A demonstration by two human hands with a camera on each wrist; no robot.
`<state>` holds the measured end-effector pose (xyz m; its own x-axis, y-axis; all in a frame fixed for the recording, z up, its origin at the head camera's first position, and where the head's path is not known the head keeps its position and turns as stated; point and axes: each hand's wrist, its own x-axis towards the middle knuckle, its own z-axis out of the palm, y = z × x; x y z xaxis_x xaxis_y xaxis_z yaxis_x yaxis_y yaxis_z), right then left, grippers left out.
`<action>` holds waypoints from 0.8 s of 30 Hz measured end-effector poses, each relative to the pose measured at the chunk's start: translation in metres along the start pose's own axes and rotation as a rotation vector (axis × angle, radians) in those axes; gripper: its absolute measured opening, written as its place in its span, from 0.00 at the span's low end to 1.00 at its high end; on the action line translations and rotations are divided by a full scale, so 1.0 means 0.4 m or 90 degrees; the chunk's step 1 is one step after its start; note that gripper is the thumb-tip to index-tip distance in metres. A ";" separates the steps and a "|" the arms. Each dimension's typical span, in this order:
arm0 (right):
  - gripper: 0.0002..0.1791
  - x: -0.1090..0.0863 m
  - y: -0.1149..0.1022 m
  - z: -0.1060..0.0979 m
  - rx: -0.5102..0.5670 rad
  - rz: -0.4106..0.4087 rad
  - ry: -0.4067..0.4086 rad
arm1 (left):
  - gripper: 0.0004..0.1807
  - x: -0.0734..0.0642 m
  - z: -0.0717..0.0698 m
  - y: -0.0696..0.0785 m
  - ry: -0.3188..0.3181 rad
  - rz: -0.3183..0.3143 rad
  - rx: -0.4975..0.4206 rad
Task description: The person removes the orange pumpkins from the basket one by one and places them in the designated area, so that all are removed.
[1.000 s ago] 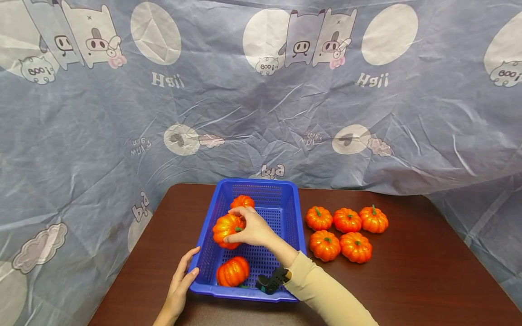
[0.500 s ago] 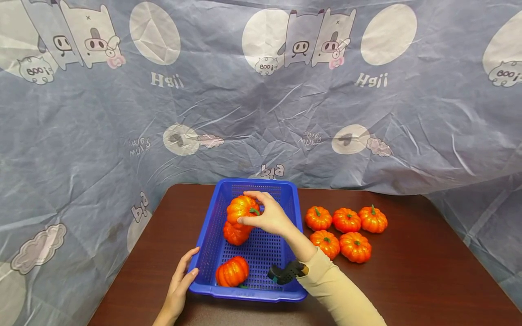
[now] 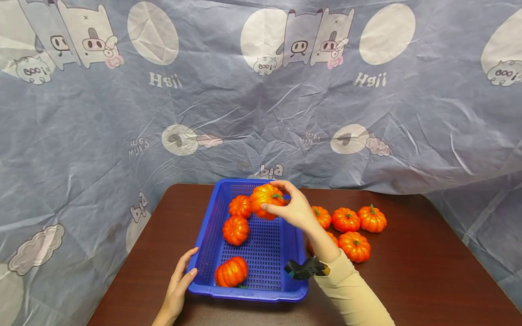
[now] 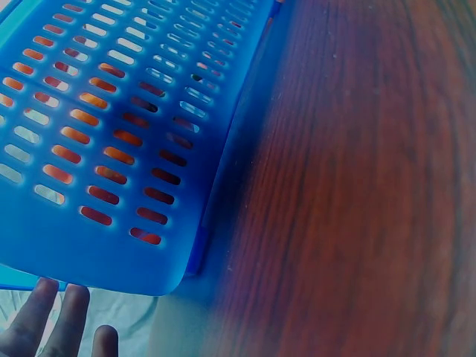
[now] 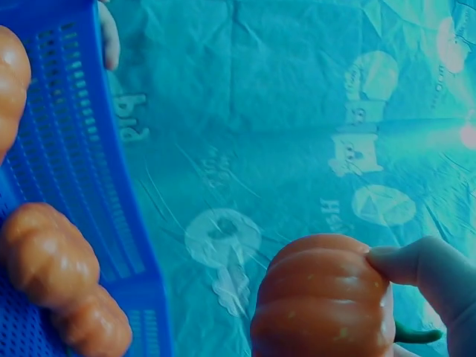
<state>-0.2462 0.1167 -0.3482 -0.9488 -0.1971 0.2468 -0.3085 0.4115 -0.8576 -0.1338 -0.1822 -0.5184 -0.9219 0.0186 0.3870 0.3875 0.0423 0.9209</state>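
My right hand [image 3: 297, 209] pinches a small orange pumpkin [image 3: 263, 199] with a green stem, thumb on the near side and fingers over the far side. It is held above the back right part of a blue perforated basket [image 3: 248, 295]. In the right wrist view the thumb presses the held pumpkin [image 5: 320, 297] near its stem. My left hand [image 3: 177, 283] rests against the basket's left rim, and its fingertips touch the blue wall [image 4: 111, 253] in the left wrist view. Inside, along the left side, lie a back pumpkin [image 3: 239, 206], a middle one [image 3: 235, 230] and a front one [image 3: 231, 272] tipped over.
Right of the basket, several pumpkins [image 3: 355, 246] sit grouped on the dark brown table [image 3: 424, 271]; my right forearm partly covers two of them. A grey printed cloth [image 3: 253, 104] hangs behind the table. A black wrist strap mount [image 3: 306, 268] hangs over the basket's right rim.
My right hand has carried its pumpkin up and to the right, from over the basket's left side to over its back right. The left hand has stayed on the rim.
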 end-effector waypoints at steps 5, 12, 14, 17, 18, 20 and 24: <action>0.34 -0.011 0.011 -0.042 0.003 -0.001 0.032 | 0.25 0.000 0.001 0.001 0.004 -0.010 0.002; 0.34 -0.026 0.047 -0.104 0.034 0.007 0.072 | 0.25 -0.002 0.003 0.005 0.011 -0.024 0.009; 0.34 -0.032 0.061 -0.123 0.032 0.012 0.087 | 0.25 -0.002 0.004 0.005 0.012 -0.025 0.010; 0.34 -0.044 0.085 -0.156 0.000 0.029 0.111 | 0.25 -0.002 0.004 0.004 0.012 -0.018 0.014; 0.34 -0.048 0.094 -0.167 -0.007 0.037 0.118 | 0.25 -0.002 0.004 0.004 0.012 -0.016 0.014; 0.34 -0.057 0.114 -0.189 -0.019 0.051 0.136 | 0.25 -0.001 0.003 0.002 0.013 -0.011 0.016; 0.35 -0.077 0.151 -0.232 -0.039 0.079 0.179 | 0.25 0.000 0.002 0.001 0.012 -0.015 0.012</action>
<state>-0.2419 0.2302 -0.3658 -0.9583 0.1092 0.2641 -0.1839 0.4721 -0.8621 -0.1337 -0.1813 -0.5181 -0.9303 -0.0020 0.3668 0.3660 0.0612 0.9286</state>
